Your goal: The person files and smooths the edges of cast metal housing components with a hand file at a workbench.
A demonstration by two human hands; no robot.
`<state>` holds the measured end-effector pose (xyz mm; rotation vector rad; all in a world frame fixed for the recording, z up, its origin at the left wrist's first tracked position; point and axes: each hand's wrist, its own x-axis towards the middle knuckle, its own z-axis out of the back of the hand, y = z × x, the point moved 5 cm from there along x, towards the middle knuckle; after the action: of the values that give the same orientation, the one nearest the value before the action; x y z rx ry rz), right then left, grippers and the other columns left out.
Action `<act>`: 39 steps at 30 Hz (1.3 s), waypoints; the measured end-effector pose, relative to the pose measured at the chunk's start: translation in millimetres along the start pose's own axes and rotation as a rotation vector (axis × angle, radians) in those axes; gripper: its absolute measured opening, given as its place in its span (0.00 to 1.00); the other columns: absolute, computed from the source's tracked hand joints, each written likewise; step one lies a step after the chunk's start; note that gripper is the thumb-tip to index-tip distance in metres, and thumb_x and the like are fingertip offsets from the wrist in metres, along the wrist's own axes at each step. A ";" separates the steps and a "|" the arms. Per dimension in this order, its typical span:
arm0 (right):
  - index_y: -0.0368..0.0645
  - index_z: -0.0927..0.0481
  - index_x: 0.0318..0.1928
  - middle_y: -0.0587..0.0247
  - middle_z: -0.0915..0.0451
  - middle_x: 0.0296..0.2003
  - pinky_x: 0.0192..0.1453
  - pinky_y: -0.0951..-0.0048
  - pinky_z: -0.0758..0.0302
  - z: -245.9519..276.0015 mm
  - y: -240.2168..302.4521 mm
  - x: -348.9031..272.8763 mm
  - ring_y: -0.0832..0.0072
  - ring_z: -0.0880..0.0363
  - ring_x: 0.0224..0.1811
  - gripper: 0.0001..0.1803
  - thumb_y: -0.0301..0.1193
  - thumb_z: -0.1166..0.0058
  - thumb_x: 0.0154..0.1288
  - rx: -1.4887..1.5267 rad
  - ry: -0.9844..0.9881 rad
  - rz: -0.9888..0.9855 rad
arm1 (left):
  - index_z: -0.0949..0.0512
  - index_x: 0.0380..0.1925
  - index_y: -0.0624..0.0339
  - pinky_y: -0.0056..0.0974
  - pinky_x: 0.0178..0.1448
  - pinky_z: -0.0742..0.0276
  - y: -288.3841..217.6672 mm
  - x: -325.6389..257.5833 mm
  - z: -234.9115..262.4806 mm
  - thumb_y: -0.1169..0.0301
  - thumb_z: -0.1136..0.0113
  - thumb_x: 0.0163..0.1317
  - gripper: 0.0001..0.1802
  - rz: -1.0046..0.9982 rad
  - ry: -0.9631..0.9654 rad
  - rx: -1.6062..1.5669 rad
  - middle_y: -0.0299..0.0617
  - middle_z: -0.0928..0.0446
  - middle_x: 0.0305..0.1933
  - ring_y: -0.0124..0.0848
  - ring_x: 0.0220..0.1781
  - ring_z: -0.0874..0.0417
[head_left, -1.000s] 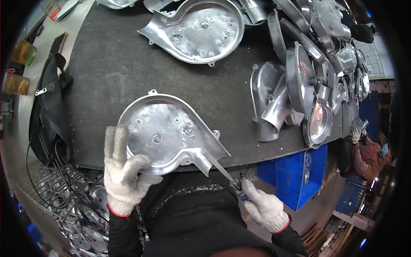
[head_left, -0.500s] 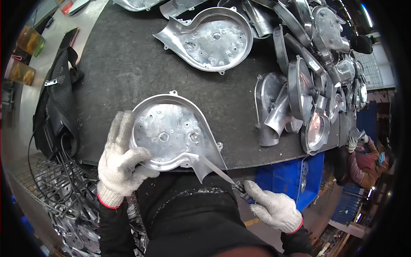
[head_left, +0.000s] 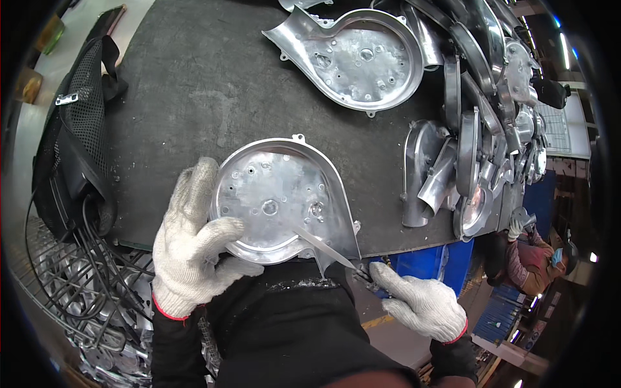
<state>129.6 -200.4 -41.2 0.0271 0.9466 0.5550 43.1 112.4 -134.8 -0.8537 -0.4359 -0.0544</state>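
A snail-shaped cast-metal blower housing (head_left: 268, 184) lies open side up at the table's near edge, its flared outlet pointing toward me. My left hand (head_left: 191, 242), in a white knit glove, grips the housing's left rim, the thumb over the edge and the fingers along the outer wall. My gloved right hand (head_left: 424, 305) is closed round the handle of a thin flat file (head_left: 328, 251). The file's blade reaches up and left across the near wall by the outlet, its tip over the inside of the housing. The glove hides most of the handle.
A similar housing (head_left: 362, 61) lies farther back on the dark tabletop (head_left: 174, 116). More housings (head_left: 466, 142) are heaped at the right. A black mesh bag (head_left: 81, 123) sits left, above a wire basket (head_left: 39, 258) of metal parts. A blue bin (head_left: 427, 265) and a co-worker (head_left: 540, 258) are rightward.
The whole view has shifted, so the table things sit a little differently. The file has moved inward over the near wall, its tip farther inside the housing. My left hand keeps its hold.
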 end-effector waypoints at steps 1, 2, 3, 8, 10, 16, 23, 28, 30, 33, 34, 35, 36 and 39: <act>0.64 0.37 0.80 0.54 0.16 0.36 0.37 0.56 0.17 -0.6 -2.9 -2.9 0.51 0.14 0.33 0.38 0.44 0.41 0.72 -0.004 0.005 0.002 | 0.20 0.49 0.50 0.67 0.72 0.30 -0.8 0.4 -0.7 0.51 0.14 0.32 0.40 0.006 -0.003 0.000 0.72 0.31 0.73 0.72 0.69 0.25; 0.63 0.37 0.80 0.55 0.16 0.36 0.37 0.56 0.17 -2.8 -7.5 -6.7 0.52 0.14 0.34 0.38 0.43 0.40 0.72 0.029 0.002 0.000 | 0.22 0.52 0.49 0.67 0.72 0.30 -1.4 3.0 -1.8 0.50 0.14 0.34 0.42 -0.017 0.011 -0.004 0.71 0.31 0.73 0.71 0.69 0.25; 0.62 0.36 0.80 0.55 0.16 0.36 0.38 0.56 0.18 -3.7 -9.6 -8.2 0.52 0.14 0.34 0.38 0.43 0.40 0.72 0.063 -0.002 -0.001 | 0.24 0.54 0.48 0.67 0.72 0.29 -1.9 4.3 -2.1 0.50 0.15 0.36 0.43 -0.041 0.025 -0.009 0.70 0.31 0.73 0.71 0.69 0.25; 0.58 0.38 0.81 0.51 0.14 0.42 0.44 0.59 0.17 -4.5 0.1 -3.6 0.51 0.13 0.41 0.39 0.42 0.40 0.73 0.148 0.063 -0.048 | 0.18 0.40 0.53 0.62 0.75 0.31 -4.2 2.6 3.7 0.49 0.13 0.34 0.34 0.015 -0.002 -0.044 0.67 0.35 0.78 0.71 0.75 0.30; 0.58 0.40 0.82 0.50 0.14 0.45 0.47 0.60 0.16 -11.7 -2.4 -10.0 0.52 0.12 0.43 0.40 0.41 0.41 0.73 0.252 0.061 -0.049 | 0.26 0.41 0.56 0.68 0.68 0.28 -11.7 9.2 0.3 0.53 0.16 0.41 0.34 -0.039 0.014 -0.017 0.72 0.31 0.71 0.72 0.67 0.24; 0.44 0.46 0.83 0.56 0.16 0.31 0.38 0.69 0.18 -26.5 3.9 -18.2 0.71 0.15 0.28 0.44 0.29 0.42 0.70 0.567 -0.088 -0.238 | 0.24 0.35 0.55 0.67 0.64 0.26 -18.5 -6.5 -9.4 0.53 0.16 0.39 0.30 0.037 -0.044 -0.057 0.71 0.32 0.72 0.73 0.64 0.24; 0.57 0.51 0.85 0.55 0.14 0.30 0.48 0.61 0.18 -35.6 19.8 -15.3 0.57 0.11 0.35 0.44 0.40 0.44 0.76 0.544 -0.067 -0.293 | 0.22 0.37 0.54 0.65 0.74 0.31 -14.7 -8.0 -12.2 0.53 0.11 0.35 0.33 0.068 0.024 -0.054 0.67 0.34 0.77 0.71 0.76 0.32; 0.57 0.50 0.85 0.56 0.14 0.29 0.47 0.62 0.17 -34.5 27.4 -6.6 0.59 0.11 0.33 0.44 0.39 0.44 0.75 0.477 -0.096 -0.265 | 0.22 0.35 0.54 0.65 0.74 0.30 -10.7 -10.5 -6.8 0.53 0.11 0.35 0.32 0.050 0.002 -0.102 0.67 0.35 0.78 0.71 0.76 0.32; 0.56 0.50 0.85 0.56 0.14 0.28 0.45 0.62 0.17 -36.2 24.6 -11.2 0.61 0.11 0.31 0.43 0.38 0.44 0.76 0.424 -0.118 -0.237 | 0.22 0.35 0.54 0.65 0.74 0.30 -11.3 -8.1 -7.9 0.53 0.12 0.35 0.32 0.056 -0.004 -0.081 0.67 0.35 0.77 0.71 0.76 0.32; 0.56 0.49 0.84 0.56 0.15 0.28 0.45 0.62 0.17 -35.0 23.9 -11.7 0.61 0.11 0.32 0.43 0.38 0.44 0.75 0.475 -0.120 -0.272 | 0.21 0.37 0.53 0.65 0.73 0.30 -14.3 -6.5 -12.6 0.53 0.12 0.36 0.33 0.059 0.041 -0.067 0.67 0.34 0.77 0.70 0.76 0.33; 0.56 0.49 0.85 0.57 0.15 0.28 0.45 0.63 0.17 -32.0 26.9 -9.5 0.61 0.11 0.32 0.44 0.38 0.44 0.75 0.481 -0.136 -0.249 | 0.21 0.37 0.53 0.65 0.73 0.30 -13.2 -8.6 -9.4 0.54 0.11 0.36 0.32 0.066 0.011 -0.079 0.66 0.34 0.77 0.70 0.76 0.32; 0.57 0.50 0.85 0.56 0.15 0.28 0.44 0.65 0.17 -33.5 27.6 -6.8 0.63 0.11 0.32 0.44 0.36 0.44 0.75 0.419 -0.151 -0.208 | 0.21 0.37 0.53 0.64 0.74 0.30 -12.4 -10.1 -6.5 0.54 0.11 0.35 0.32 0.072 -0.019 -0.090 0.66 0.34 0.78 0.70 0.76 0.32; 0.57 0.50 0.85 0.56 0.15 0.28 0.44 0.65 0.17 -31.7 27.4 -7.7 0.63 0.11 0.32 0.44 0.36 0.44 0.75 0.414 -0.150 -0.204 | 0.21 0.37 0.53 0.64 0.74 0.30 -11.6 -9.9 -8.1 0.54 0.11 0.35 0.32 0.075 -0.024 -0.087 0.66 0.34 0.78 0.70 0.76 0.32; 0.57 0.48 0.84 0.52 0.14 0.34 0.47 0.62 0.17 -37.2 19.8 -17.5 0.55 0.11 0.36 0.43 0.39 0.43 0.75 0.488 -0.127 -0.304 | 0.20 0.34 0.53 0.63 0.74 0.30 -12.7 -5.9 -13.7 0.55 0.12 0.37 0.29 0.077 0.017 -0.092 0.67 0.34 0.77 0.71 0.76 0.32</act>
<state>84.1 -199.5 -44.9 0.3473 0.9216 0.0322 39.7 93.2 -135.9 -0.9595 -0.3866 -0.0111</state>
